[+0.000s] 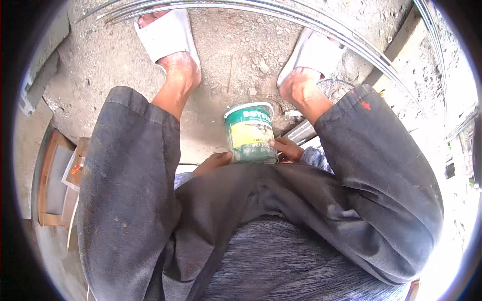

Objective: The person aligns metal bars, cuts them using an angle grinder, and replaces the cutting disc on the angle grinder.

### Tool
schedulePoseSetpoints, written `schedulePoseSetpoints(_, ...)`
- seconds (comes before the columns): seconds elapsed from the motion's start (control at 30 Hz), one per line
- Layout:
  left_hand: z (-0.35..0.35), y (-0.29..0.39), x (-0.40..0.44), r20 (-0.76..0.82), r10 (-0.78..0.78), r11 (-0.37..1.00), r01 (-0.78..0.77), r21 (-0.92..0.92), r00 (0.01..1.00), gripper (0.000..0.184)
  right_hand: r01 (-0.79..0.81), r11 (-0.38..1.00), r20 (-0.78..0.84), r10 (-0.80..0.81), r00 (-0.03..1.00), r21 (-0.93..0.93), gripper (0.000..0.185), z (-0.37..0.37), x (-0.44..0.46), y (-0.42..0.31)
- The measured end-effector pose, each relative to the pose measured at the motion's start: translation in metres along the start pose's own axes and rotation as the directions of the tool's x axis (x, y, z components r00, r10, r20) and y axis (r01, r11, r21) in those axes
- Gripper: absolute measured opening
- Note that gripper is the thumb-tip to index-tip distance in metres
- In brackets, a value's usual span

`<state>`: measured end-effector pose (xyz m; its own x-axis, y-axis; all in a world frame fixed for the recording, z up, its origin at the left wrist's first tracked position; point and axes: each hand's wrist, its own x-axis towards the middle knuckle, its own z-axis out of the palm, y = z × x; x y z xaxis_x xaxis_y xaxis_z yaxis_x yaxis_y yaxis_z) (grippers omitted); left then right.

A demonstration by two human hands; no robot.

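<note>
A green bucket (251, 131) with a white rim and a yellow label is between my lower legs, in the middle of the view. On its left side, my left hand (215, 161) presses its fingers against the lower wall. From the right, my right hand (287, 149) touches the bucket's lower side with thumb and fingers. The two hands hold the bucket between them. My trousers partly hide both hands and the bucket's bottom.
Long thin metal rods (241, 9) arc across the top and down the right. White sandals (163, 39) are on my feet, on rough gravelly ground (231, 55). A wooden frame (49, 175) and a small box (75, 165) lie at the left.
</note>
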<state>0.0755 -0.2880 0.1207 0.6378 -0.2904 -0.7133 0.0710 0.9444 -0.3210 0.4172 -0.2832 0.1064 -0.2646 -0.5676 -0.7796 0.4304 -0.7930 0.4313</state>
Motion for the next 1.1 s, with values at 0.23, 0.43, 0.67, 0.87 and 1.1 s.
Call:
schedulePoseSetpoints(0.23,-0.011,-0.017,0.005,0.100,-0.118,0.993,0.116,0.028,0.988,0.065,-0.028,1.000,0.131,0.029,0.991,-0.009,0.066,-0.012,0.003,-0.014)
schedulePoseSetpoints(0.43,-0.025,-0.016,0.017,0.131,-0.112,0.993,0.115,-0.018,0.985,0.067,-0.009,0.965,0.051,0.023,0.998,-0.263,0.081,-0.012,-0.028,-0.040)
schedulePoseSetpoints(0.67,-0.079,0.000,0.015,-0.338,0.200,0.910,-0.046,0.413,0.919,0.045,0.217,0.836,-0.494,-0.485,0.722,-0.504,0.059,-0.108,-0.069,-0.081)
schedulePoseSetpoints(0.87,-0.090,0.132,-0.035,-0.483,0.811,0.585,-0.458,0.669,0.330,0.041,0.496,0.474,-0.499,-0.862,0.093,-0.727,0.047,-0.145,-0.164,-0.172)
schedulePoseSetpoints(1.1,-0.091,0.246,-0.097,-0.671,0.731,0.590,-0.610,0.530,0.124,0.054,0.000,0.020,-0.020,-0.997,-0.074,-1.000,0.044,-0.194,-0.156,-0.263)
